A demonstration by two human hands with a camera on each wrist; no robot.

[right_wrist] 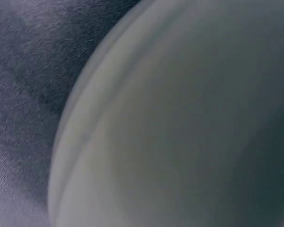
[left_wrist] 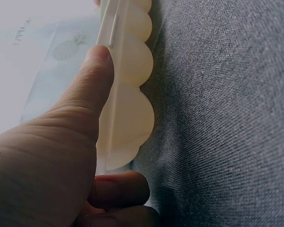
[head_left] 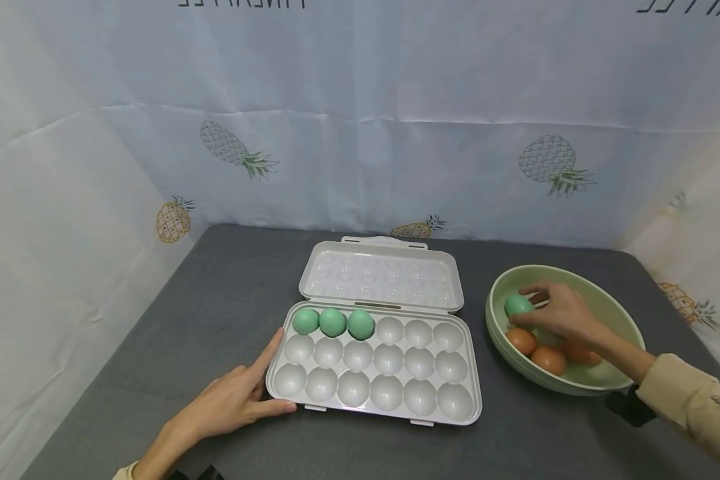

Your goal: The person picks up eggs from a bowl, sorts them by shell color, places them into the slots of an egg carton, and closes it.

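Observation:
A white plastic egg box (head_left: 475, 383) lies open on the table, its lid (head_left: 381, 263) folded back. Three green eggs (head_left: 333, 323) fill the left half of its back row. My left hand (head_left: 231, 400) holds the box's front left corner, thumb along the front edge and forefinger by the left side. The left wrist view shows that thumb (left_wrist: 92, 80) against the box. Over at the right, my right hand (head_left: 555, 310) grips another green egg (head_left: 518, 305) inside a pale green bowl (head_left: 612, 327). Several brown eggs (head_left: 548, 360) lie beneath it. The right wrist view is blurred, showing mostly bowl wall (right_wrist: 146, 156).
The dark grey tabletop (head_left: 228, 293) carries the box and bowl, with a gap between them. The bowl appears to be stacked on another green bowl. A white curtain (head_left: 360, 173) with pineapple prints hangs behind the table and at both sides.

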